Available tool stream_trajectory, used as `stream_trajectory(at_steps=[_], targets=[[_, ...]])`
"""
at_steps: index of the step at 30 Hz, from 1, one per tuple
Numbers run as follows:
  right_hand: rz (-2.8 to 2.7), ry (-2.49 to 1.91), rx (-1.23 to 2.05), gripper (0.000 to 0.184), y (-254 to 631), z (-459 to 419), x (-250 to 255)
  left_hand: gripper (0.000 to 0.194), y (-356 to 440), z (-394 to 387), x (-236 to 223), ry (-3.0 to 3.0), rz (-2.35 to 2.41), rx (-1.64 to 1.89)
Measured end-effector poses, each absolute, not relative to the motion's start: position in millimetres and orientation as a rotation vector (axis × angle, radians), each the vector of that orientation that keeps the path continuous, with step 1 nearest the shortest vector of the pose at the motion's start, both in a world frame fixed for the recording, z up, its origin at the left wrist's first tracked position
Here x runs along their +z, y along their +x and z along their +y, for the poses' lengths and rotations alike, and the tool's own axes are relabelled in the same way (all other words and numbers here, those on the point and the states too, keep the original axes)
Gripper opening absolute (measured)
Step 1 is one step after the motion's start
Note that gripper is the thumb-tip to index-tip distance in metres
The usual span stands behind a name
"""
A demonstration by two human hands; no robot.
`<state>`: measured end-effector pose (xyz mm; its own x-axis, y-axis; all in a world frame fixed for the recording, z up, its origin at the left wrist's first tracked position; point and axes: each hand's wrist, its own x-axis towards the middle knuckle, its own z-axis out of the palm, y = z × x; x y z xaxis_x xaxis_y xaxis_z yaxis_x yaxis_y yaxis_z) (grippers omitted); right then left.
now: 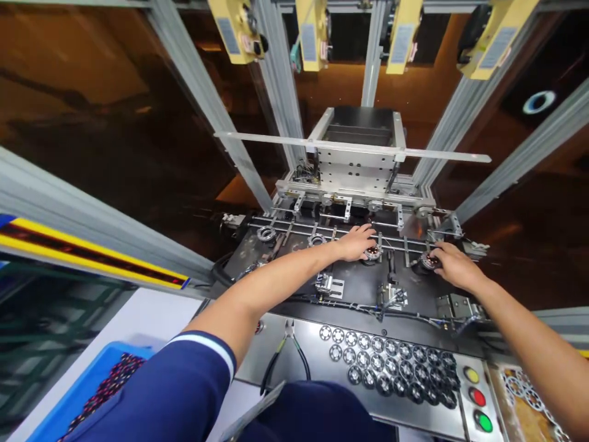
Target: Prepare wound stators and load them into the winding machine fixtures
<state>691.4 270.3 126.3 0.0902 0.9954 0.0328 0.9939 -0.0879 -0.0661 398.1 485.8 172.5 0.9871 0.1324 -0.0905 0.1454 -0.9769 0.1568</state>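
Two round parts (372,252) are touched by left hand (355,244) and right hand (458,267) – fingers bent, grip indeterminate – while two rings (265,239) are untouched and discs (377,361) are ranked on the surface (317,365).

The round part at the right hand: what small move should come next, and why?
Perhaps the right hand should gently feel around the round part before letting go: its fingers cover some of the edge, so I cannot see whether it sits flat.

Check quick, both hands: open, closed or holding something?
Left hand: on a round part, grip unclear.
Right hand: on another round part, grip unclear.
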Motion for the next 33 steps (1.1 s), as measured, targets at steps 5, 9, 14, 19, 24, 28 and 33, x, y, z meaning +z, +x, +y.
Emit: stream_trajectory(at_steps=[5, 9, 14, 19, 24, 28, 33], targets=[[-2.088, -2.226, 0.068, 0.028, 698, 271, 116, 0.033, 402, 490, 164, 2.972, 0.161, -0.207], [-2.098, -2.210, 0.079, 0.025, 700, 272, 110, 0.030, 406, 491, 161, 2.952, 0.142, -0.291], [-2.088, -2.218, 0.088, 0.026, 702, 271, 106, 0.031, 411, 490, 157, 2.918, 0.170, -0.376], [-2.102, -2.205, 0.110, 0.029, 707, 271, 110, 0.028, 412, 488, 165, 2.900, 0.179, -0.333], [-2.139, -2.179, 0.191, 0.022, 715, 275, 112, 0.020, 407, 486, 172, 2.847, 0.218, -0.227], [-2.149, -2.183, 0.275, 0.022, 721, 277, 111, 0.021, 400, 478, 180, 2.784, 0.264, -0.089], [-2.119, -2.218, 0.341, 0.024, 720, 279, 115, 0.022, 368, 451, 218, 2.674, 0.223, 0.120]])
